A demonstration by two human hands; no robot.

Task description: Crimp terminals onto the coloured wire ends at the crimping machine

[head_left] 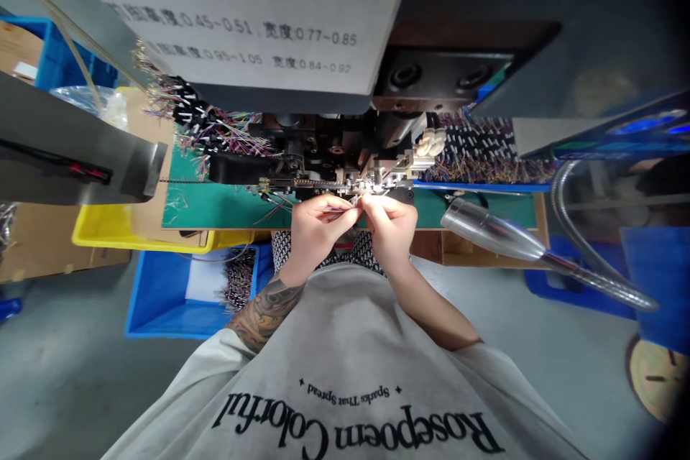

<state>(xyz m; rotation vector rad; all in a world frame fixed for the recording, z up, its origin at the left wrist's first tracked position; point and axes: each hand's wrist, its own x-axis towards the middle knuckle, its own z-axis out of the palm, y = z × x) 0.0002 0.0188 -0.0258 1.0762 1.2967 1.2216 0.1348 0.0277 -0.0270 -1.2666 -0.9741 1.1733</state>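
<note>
A grey workshop floor (65, 366) spreads under a table (226, 210) topped with a green mat, seen from above the person's chest. At the far left a blue crate (59, 61) stands behind a grey metal arm (70, 151). Nearer, a yellow tray (102, 226) sits at the table's left edge, and below it on the floor a blue bin (167, 295) holds a white sheet and a clump of wired parts. On the far left of the table lies a heap of thin coloured wires with black plugs (199, 122). Above hangs a white printed sheet (242, 14) fixed to the machine.

In the middle, the dark metal machine (334, 154) faces the person. The left hand (315, 226) is just in front of it, thumb and forefinger pressed together, pinching a small bundle of thin wires (345, 210). The right hand (391, 226) meets it, its fingertips also pinched on the wire ends, close to the machine's front edge. The two hands touch each other there.

To the right, more wired plugs (485, 151) lie in rows on the far table. A silver cone-shaped lamp head (490, 230) on a bendy metal neck reaches in from the right.
</note>
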